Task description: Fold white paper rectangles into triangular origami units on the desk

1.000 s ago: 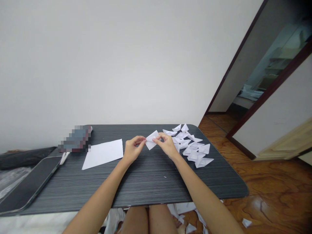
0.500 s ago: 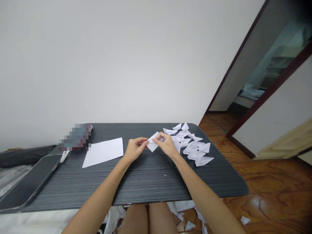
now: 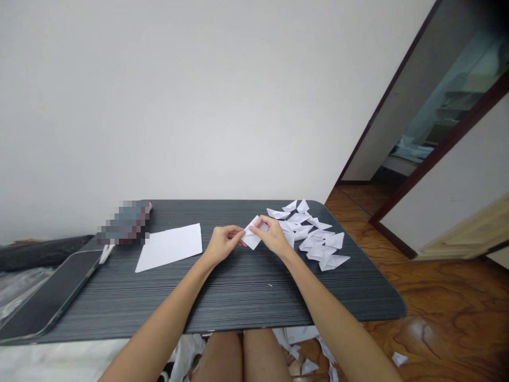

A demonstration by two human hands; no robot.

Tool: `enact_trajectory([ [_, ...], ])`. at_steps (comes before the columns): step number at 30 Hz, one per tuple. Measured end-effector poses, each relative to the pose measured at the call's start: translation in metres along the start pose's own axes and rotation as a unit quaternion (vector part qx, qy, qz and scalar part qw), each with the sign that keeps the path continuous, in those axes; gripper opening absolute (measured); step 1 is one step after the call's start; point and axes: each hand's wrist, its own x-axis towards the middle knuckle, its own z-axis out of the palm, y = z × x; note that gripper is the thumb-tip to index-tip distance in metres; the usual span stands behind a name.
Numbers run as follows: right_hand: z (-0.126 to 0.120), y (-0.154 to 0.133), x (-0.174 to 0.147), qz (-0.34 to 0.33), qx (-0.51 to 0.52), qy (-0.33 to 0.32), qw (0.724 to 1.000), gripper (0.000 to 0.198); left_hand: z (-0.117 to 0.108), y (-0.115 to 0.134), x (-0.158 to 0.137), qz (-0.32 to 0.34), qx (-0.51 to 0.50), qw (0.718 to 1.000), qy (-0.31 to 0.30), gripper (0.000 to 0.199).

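Note:
Above the middle of the dark table, a small folded piece of white paper (image 3: 252, 241) is held between both hands. My left hand (image 3: 223, 243) pinches its left corner between thumb and fingers. On the other side, my right hand (image 3: 272, 235) grips the upper right part, its fingertips covering some of the folds. Several white folded paper boats (image 3: 318, 246) lie in a loose cluster just right of my right hand. To the left of my left hand rests a flat white sheet of paper (image 3: 170, 246).
A blurred-out object (image 3: 125, 223) sits at the table's (image 3: 159, 307) back left, with a dark flat panel (image 3: 47, 297) beyond the left edge. Paper scraps (image 3: 309, 366) lie on the wooden floor below. A white wall (image 3: 238, 106) rises behind the table.
The folded paper has shifted very slightly right, and my left hand's fingers have moved a little along its edge. Both hands keep their hold; the boats and the sheet stay put.

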Motion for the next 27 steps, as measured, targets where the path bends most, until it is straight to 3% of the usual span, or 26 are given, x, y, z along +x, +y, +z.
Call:
enact_trajectory([
  [5,-0.001,0.001,0.001,0.021,0.059,0.014,0.998,0.025,-0.003,-0.002,0.002,-0.009,-0.041,0.999,0.006,0.024],
  [8,-0.001,0.003,0.002,0.061,0.153,0.024,0.986,0.045,-0.005,-0.001,0.004,-0.021,-0.067,0.997,0.039,0.024],
  [12,0.004,0.008,0.002,0.127,0.227,-0.015,0.965,0.061,-0.004,0.001,0.004,-0.026,-0.081,0.995,0.044,0.023],
  [16,0.007,0.011,0.003,0.11,0.234,-0.018,0.966,0.065,-0.001,0.002,0.004,-0.034,-0.095,0.994,0.031,0.023],
  [19,0.004,0.011,0.003,0.083,0.226,-0.028,0.97,0.06,-0.002,0.002,0.004,-0.023,-0.106,0.993,0.037,0.03],
  [21,0.0,0.01,0.004,0.067,0.226,-0.043,0.971,0.045,-0.004,0.002,0.003,0.003,-0.085,0.996,0.031,0.028],
  [24,-0.005,0.009,0.005,0.077,0.223,-0.056,0.97,0.014,-0.008,0.003,0.0,0.084,0.027,0.996,-0.009,0.024],
  [27,-0.007,0.007,0.005,0.121,0.235,-0.07,0.962,0.009,-0.011,0.001,-0.002,0.176,0.175,0.968,-0.029,0.028],
])
